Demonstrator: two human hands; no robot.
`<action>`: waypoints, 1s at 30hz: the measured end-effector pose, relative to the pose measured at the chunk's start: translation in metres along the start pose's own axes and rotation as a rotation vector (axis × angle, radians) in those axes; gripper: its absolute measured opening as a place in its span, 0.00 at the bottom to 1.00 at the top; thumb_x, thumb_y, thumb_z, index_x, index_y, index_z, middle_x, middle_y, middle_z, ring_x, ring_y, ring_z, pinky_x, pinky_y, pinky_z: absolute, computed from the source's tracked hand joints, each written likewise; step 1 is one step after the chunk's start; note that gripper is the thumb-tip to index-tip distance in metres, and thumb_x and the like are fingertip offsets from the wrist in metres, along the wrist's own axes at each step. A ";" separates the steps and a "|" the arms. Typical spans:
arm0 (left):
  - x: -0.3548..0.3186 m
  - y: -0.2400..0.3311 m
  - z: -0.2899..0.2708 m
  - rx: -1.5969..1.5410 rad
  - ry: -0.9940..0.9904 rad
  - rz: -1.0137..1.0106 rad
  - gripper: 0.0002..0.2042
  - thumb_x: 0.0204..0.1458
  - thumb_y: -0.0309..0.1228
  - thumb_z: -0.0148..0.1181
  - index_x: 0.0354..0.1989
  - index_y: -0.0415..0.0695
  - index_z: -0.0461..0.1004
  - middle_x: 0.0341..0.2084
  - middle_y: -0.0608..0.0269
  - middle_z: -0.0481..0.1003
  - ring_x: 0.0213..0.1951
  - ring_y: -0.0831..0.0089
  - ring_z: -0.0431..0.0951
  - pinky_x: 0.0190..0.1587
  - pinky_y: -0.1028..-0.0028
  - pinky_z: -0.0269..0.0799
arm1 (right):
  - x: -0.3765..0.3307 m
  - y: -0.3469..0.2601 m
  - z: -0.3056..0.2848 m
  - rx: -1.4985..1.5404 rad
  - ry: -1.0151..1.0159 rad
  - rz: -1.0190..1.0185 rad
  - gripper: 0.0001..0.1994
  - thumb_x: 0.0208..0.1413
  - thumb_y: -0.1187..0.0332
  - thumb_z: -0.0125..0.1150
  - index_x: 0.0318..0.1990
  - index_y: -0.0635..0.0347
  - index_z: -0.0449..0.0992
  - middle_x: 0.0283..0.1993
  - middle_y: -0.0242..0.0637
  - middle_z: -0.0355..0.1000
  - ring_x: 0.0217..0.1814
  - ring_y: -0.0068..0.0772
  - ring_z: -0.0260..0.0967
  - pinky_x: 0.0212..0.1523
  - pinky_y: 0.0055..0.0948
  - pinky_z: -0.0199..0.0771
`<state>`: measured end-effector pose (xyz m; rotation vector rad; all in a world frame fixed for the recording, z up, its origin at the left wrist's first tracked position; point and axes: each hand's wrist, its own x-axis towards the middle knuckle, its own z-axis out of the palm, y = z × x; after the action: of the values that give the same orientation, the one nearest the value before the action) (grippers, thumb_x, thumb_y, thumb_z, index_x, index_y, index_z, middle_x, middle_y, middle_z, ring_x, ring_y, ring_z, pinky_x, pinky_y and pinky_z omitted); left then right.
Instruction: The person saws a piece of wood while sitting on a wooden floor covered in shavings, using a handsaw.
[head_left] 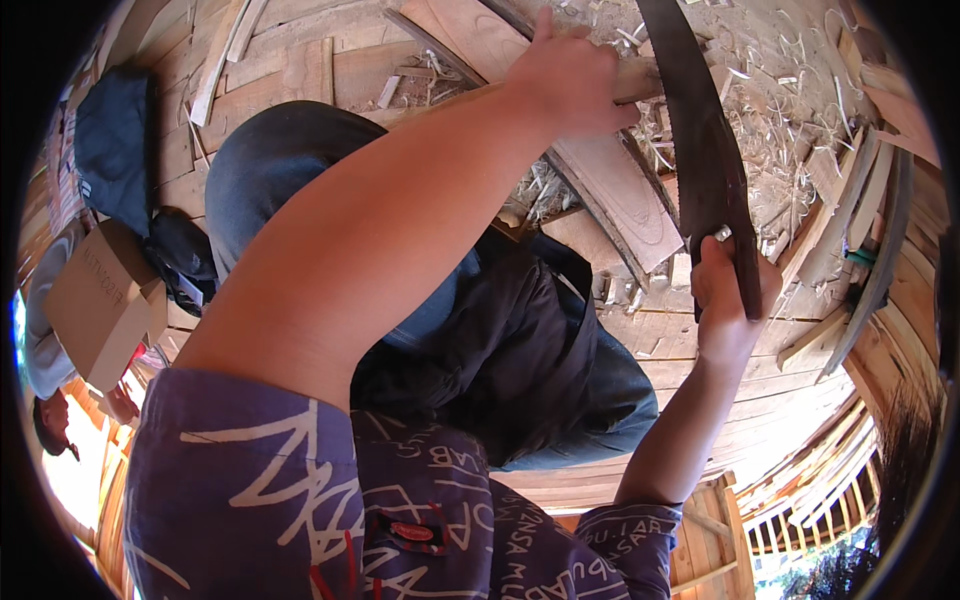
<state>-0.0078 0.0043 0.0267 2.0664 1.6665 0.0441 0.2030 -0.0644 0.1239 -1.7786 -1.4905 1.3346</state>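
Observation:
My left hand (570, 80) reaches far forward and grips a pale wooden stick (640, 80) that lies across the boards. My right hand (728, 290) is closed around the handle of a long dark curved blade (705, 150). The blade rises from that hand toward the top of the view and crosses just right of the stick's end. My knees in blue trousers (270, 160) and a dark cloth (520, 350) on my lap fill the middle.
A carved wooden plank (620, 195) lies beneath the stick, with wood shavings (780, 90) heaped beyond it. Curved wooden slats (850, 220) lean at the right. A cardboard box (100, 300) and a dark bag (115, 140) sit at left; a person (50, 420) is at the far left.

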 end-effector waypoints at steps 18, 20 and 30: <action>0.000 0.006 -0.007 0.056 -0.109 0.011 0.22 0.53 0.50 0.49 0.57 0.64 0.68 0.46 0.50 0.73 0.54 0.52 0.69 0.62 0.41 0.47 | -0.168 0.034 -0.081 -0.093 0.115 0.114 0.19 0.46 0.59 0.63 0.16 0.65 0.66 0.12 0.29 0.57 0.16 0.19 0.51 0.18 0.25 0.43; 0.001 0.005 0.002 0.019 -0.028 -0.004 0.23 0.50 0.50 0.52 0.52 0.54 0.70 0.44 0.48 0.74 0.54 0.53 0.70 0.63 0.45 0.47 | -0.145 0.038 -0.068 -0.140 0.075 0.057 0.18 0.47 0.62 0.63 0.16 0.64 0.65 0.12 0.28 0.57 0.15 0.18 0.51 0.18 0.25 0.43; 0.003 -0.005 0.018 -0.058 0.035 -0.085 0.29 0.44 0.54 0.57 0.40 0.36 0.77 0.37 0.52 0.78 0.52 0.59 0.72 0.66 0.50 0.44 | 0.004 0.005 -0.013 0.074 -0.019 0.018 0.13 0.51 0.72 0.58 0.16 0.63 0.67 0.12 0.26 0.59 0.14 0.15 0.49 0.16 0.22 0.43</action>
<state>-0.0057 0.0016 0.0082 1.9606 1.7516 0.1000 0.2166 -0.0594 0.1244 -1.7419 -1.4197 1.4011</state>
